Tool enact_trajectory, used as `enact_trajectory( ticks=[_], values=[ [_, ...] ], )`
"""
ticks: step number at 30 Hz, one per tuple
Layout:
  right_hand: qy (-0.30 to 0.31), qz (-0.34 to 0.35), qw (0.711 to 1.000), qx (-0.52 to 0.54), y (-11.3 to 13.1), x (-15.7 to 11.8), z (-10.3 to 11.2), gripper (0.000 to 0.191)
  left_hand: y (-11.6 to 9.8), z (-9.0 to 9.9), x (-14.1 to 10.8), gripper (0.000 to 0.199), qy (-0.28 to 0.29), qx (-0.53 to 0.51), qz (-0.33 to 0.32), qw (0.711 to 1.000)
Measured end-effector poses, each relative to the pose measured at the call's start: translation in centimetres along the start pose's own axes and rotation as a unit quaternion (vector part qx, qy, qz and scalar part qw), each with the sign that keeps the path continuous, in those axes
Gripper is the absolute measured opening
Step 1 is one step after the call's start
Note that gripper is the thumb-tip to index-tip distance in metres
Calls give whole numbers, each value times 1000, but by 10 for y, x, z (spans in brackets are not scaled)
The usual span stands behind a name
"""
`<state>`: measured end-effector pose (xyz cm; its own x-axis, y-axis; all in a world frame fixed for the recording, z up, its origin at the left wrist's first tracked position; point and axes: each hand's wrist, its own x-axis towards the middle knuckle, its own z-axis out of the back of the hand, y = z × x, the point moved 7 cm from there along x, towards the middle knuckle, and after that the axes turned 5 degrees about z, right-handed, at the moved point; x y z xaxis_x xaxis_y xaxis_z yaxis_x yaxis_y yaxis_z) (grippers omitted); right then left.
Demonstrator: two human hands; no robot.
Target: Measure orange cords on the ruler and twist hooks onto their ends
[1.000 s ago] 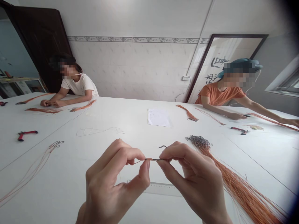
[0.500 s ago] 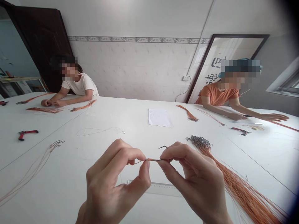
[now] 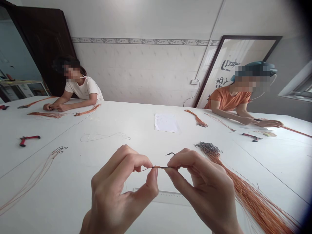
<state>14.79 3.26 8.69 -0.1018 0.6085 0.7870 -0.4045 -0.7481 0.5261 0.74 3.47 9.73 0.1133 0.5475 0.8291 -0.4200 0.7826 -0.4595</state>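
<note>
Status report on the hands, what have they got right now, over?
Left hand and right hand pinching a fishhook at its orange thread wrap. Bundle of orange hook lines by right hand. Clear ruler below.

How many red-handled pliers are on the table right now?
3. One pair of red-handled pliers lies on the left of the white table, a second at its far-left edge, and a third towards the right. Others may be hidden.

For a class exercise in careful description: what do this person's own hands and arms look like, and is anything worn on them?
The left hand and right hand are bare: no gloves, rings, tape or markings show, and no sleeve or cuff is in view.
</note>
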Motion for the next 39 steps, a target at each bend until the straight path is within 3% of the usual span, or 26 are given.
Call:
enact_trajectory(
  ticks=[39],
  values=[
    [17, 0, 1000, 8, -3, -2, -1, 15, 2, -1, -1, 17, 19, 14, -17, 1000]
  ],
)
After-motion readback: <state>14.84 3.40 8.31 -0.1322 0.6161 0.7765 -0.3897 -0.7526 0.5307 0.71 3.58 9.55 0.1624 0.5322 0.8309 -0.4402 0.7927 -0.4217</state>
